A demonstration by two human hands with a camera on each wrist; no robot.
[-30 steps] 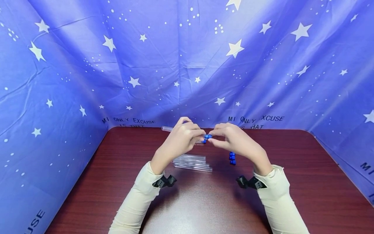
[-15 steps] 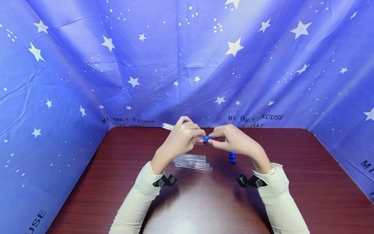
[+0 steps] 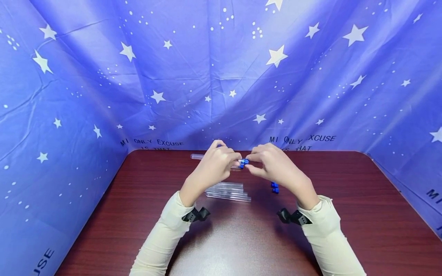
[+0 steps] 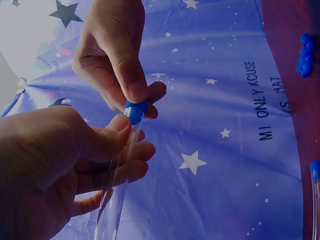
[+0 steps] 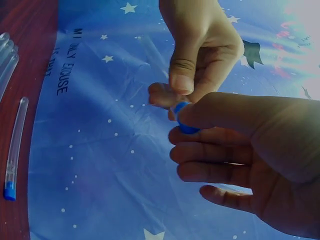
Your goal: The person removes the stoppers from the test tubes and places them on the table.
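Note:
My left hand [image 3: 213, 164] holds a clear test tube [image 4: 116, 202] between thumb and fingers, above the table. The tube's mouth points right, with a blue cap [image 4: 135, 109] at it. My right hand [image 3: 277, 166] pinches that cap between thumb and index finger, and its other fingers lie apart from the tube, as the right wrist view shows. Part of the cap's lower edge sits at the tube's rim; how deep it goes I cannot tell. Just below the hands, a second test tube [image 5: 17, 137] with a blue cap lies on the table, partly hidden in the head view.
Several clear tubes [image 3: 226, 191] lie side by side on the dark red table [image 3: 145, 222], nearer than my hands. Several loose blue caps [image 4: 306, 57] sit in a group to the right, partly behind my right hand in the head view. A blue star-patterned cloth [image 3: 193, 76] encloses the table.
The held tube tilted with its closed end up half a second ago and now lies flatter. My right hand has shifted slightly up and left, still on the cap.

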